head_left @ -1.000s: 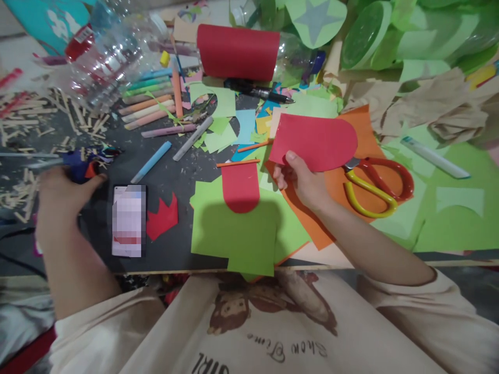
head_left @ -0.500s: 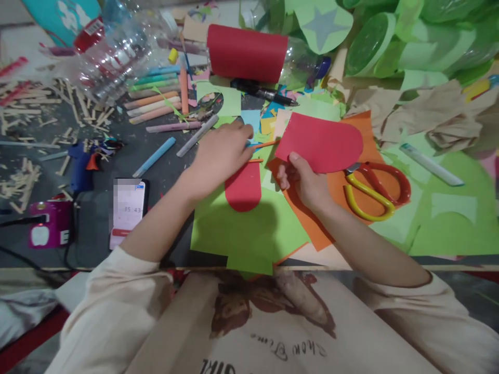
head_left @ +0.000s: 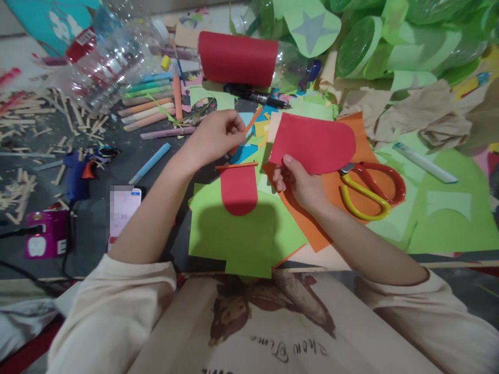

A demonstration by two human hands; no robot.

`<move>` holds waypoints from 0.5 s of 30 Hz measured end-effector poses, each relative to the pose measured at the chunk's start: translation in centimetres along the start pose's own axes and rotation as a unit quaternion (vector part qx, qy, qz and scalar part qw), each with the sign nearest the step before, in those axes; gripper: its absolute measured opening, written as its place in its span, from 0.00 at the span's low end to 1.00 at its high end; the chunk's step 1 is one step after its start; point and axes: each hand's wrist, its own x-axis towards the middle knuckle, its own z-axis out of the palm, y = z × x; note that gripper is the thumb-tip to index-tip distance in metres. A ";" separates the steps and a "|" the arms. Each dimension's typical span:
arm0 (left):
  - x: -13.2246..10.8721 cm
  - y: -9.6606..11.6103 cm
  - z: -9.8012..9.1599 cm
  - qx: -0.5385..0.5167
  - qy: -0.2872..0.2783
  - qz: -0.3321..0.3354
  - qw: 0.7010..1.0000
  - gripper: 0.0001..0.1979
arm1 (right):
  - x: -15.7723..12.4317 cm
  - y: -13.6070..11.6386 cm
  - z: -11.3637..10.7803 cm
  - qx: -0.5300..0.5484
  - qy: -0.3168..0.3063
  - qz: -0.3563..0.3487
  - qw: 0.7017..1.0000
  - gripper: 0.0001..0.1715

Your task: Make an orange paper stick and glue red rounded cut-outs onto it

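My left hand (head_left: 222,134) is closed in a pinch on a thin orange paper strip (head_left: 254,119), which slants up and to the right. In my right hand (head_left: 298,183), a large red paper piece (head_left: 315,143) with one rounded end is gripped by its lower edge, thumb on top. Between and below the hands, a smaller red paper piece (head_left: 239,193) lies on green paper (head_left: 230,241); a second orange strip (head_left: 237,166) runs along its top edge. Scissors (head_left: 372,189) with red and yellow handles rest on orange paper (head_left: 320,231) beside the right hand.
A bottle wrapped in red paper (head_left: 237,58) and a black pen (head_left: 259,97) lie beyond the hands. Left are markers (head_left: 150,163), a glue gun (head_left: 77,176), a phone (head_left: 127,215) and wooden sticks. Green bottles (head_left: 358,49) and crumpled brown paper (head_left: 424,114) sit right.
The strip in my left hand has swung from nearly level, by the large red piece's edge, to slanting upward, away from it. My right hand keeps its hold. The view has shifted slightly.
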 end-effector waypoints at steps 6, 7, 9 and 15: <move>-4.4 -0.1 3.1 -0.295 0.093 -0.039 0.950 0.07 | -0.6 -0.2 0.2 -0.003 -0.021 0.007 1.000 0.26; -5.0 -0.3 3.8 -0.320 0.095 -0.044 0.942 0.07 | -0.7 -0.3 0.3 -0.001 -0.026 0.010 1.000 0.26; -5.6 -0.7 4.8 -0.356 0.104 -0.044 0.928 0.10 | -0.9 -0.3 0.4 0.005 -0.036 0.017 0.999 0.26; -5.9 -2.3 6.1 -0.360 0.118 -0.021 0.925 0.15 | -1.3 0.1 0.6 0.004 -0.053 0.054 0.997 0.28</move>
